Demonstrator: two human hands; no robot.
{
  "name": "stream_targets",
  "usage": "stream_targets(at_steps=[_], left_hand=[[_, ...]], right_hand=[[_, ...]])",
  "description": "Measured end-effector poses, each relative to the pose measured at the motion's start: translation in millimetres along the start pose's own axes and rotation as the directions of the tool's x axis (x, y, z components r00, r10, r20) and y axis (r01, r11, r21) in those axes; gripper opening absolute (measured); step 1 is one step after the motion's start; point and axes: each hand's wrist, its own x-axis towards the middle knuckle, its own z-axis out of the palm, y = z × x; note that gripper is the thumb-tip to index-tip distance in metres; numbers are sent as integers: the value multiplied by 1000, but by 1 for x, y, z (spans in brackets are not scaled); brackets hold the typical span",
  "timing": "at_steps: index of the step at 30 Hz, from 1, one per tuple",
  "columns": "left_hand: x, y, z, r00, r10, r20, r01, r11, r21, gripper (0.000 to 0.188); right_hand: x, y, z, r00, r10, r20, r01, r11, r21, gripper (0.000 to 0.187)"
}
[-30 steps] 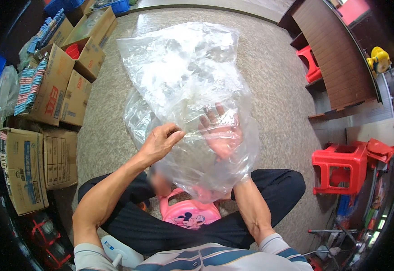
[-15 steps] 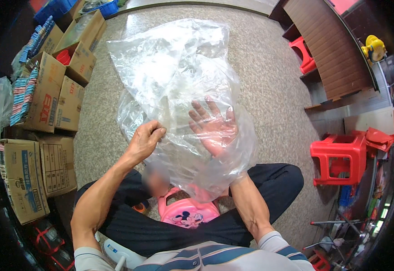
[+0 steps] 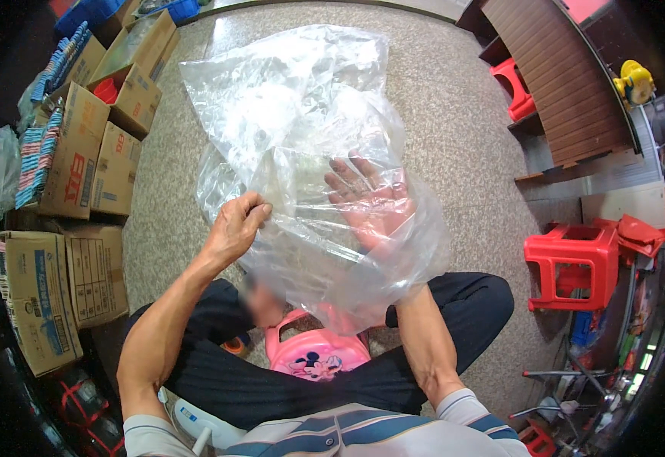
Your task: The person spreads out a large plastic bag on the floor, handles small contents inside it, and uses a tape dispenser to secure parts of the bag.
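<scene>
A large clear plastic bag point(image 3: 294, 107) spreads from in front of my knees to far up the floor. My left hand point(image 3: 235, 226) pinches the bag's left edge between thumb and fingers. Inside the bag is my right hand point(image 3: 374, 202), seen through the film with its palm up and fingers spread. The film drapes over my right wrist and part of the forearm. Below the bag's near edge, between my legs, stands a pink stool point(image 3: 317, 354) with a cartoon picture on its seat.
Cardboard boxes point(image 3: 81, 160) line the left side, some with striped goods in them; a red cup point(image 3: 106, 91) sits in one. On the right are a red stool point(image 3: 572, 266), a brown slatted panel point(image 3: 557, 84) and a yellow object point(image 3: 634, 81). Speckled floor point(image 3: 469, 175) lies around the bag.
My right hand has shifted slightly right inside the bag, stretching the film that way. My left hand, still pinching, has moved a little left and up. The bag's near edge has lifted slightly.
</scene>
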Motion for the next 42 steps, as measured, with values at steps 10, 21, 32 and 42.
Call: stream_targets(at_steps=[10, 21, 32, 42], left_hand=[[-4, 9, -6, 997, 19, -81, -16, 999, 36, 26], [-10, -20, -10, 992, -48, 120, 28, 987, 161, 26], [-15, -45, -12, 975, -132, 178, 82, 961, 265, 30], [-19, -53, -1, 923, -65, 379, -72, 939, 335, 25]], right_hand=[[-10, -13, 9, 913, -184, -364, 1, 893, -449, 69], [-2, -26, -44, 983, -173, -66, 165, 979, -119, 61], [-4, -27, -12, 962, -203, -185, 198, 979, -48, 65], [-6, -39, -72, 985, -160, -67, 160, 987, 5, 61]])
